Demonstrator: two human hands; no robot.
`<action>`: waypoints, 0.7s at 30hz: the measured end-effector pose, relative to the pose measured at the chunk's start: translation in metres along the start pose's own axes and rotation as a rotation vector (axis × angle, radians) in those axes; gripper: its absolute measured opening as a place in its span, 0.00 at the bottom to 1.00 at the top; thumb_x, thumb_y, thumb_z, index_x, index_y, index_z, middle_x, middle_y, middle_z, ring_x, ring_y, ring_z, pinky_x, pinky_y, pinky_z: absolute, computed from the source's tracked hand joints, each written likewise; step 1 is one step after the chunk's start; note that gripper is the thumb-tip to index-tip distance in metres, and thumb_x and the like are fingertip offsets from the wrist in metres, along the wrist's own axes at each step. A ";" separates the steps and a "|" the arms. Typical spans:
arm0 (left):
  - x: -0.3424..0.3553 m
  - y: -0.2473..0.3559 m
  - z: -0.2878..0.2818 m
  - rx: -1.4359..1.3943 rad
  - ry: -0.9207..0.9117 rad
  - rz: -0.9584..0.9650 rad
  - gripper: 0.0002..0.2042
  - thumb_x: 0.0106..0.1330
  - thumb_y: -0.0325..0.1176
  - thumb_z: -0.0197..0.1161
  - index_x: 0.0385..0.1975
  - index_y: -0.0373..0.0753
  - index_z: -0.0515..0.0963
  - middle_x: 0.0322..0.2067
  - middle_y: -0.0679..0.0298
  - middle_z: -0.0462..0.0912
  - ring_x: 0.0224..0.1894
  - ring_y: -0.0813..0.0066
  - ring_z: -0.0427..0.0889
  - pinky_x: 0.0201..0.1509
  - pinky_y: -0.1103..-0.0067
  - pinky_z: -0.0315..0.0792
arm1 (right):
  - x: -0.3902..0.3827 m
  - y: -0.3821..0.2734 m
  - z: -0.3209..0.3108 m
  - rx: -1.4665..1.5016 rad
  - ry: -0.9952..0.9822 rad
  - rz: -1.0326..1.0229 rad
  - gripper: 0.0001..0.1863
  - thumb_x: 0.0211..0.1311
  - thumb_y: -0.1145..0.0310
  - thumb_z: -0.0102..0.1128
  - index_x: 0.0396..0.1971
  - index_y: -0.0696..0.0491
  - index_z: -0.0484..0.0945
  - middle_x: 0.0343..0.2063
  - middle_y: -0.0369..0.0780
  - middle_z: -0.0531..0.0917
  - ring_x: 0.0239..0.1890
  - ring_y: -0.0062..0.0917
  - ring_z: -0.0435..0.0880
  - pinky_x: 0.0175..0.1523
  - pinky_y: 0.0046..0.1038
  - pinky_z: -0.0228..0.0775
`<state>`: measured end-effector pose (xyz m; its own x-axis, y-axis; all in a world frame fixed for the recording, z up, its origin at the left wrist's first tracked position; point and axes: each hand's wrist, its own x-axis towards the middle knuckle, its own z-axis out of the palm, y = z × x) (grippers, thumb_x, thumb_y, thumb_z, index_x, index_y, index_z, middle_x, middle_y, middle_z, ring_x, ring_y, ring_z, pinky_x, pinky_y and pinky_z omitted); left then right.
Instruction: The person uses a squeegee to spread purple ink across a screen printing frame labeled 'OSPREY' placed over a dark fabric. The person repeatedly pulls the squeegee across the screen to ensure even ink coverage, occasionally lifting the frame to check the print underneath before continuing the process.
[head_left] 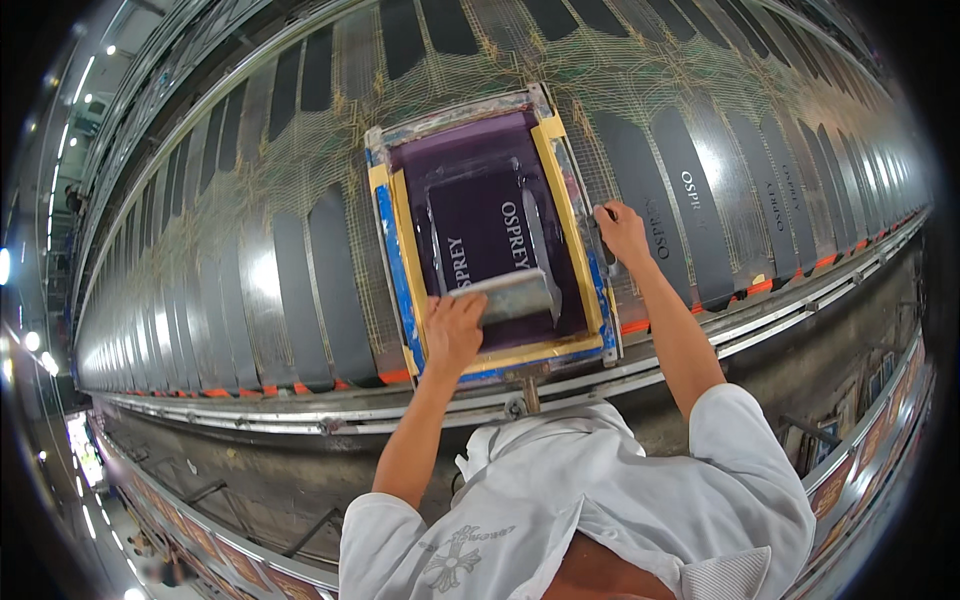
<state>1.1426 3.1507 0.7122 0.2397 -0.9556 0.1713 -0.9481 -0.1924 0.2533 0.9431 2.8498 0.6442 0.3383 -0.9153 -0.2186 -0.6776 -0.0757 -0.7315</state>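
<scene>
A screen printing frame (387, 228) lies on the long table, with yellow tape along its inner edges and blue along its left side. Its mesh is dark purple and carries pale lettering. My left hand (455, 328) is closed on the left end of a wide squeegee (515, 297), which rests tilted across the near part of the mesh. Dark ink (562, 330) shows near the squeegee's right end. At the frame's right rail my right hand (624, 232) is closed, its fingers curled against the outer edge; the fingertips are partly hidden.
Rows of dark grey fabric pieces (285, 320) lie on the table on both sides; several to the right (690, 220) bear printed lettering. A metal rail (400, 422) runs along the near table edge. Beyond the aisle behind me stands another long table (250, 560).
</scene>
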 end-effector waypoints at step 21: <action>0.168 -0.083 -0.012 -0.055 -0.115 -0.036 0.11 0.51 0.33 0.76 0.35 0.46 0.89 0.32 0.61 0.89 0.35 0.58 0.88 0.41 0.67 0.79 | 0.040 -0.164 0.047 -0.466 -0.517 -0.705 0.09 0.50 0.62 0.73 0.28 0.51 0.87 0.28 0.47 0.87 0.39 0.44 0.87 0.50 0.44 0.77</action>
<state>1.2637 3.0085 0.7312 0.2451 -0.9681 0.0520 -0.9257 -0.2178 0.3093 1.0985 2.8448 0.7249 0.9312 -0.3241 -0.1666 -0.3631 -0.7864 -0.4997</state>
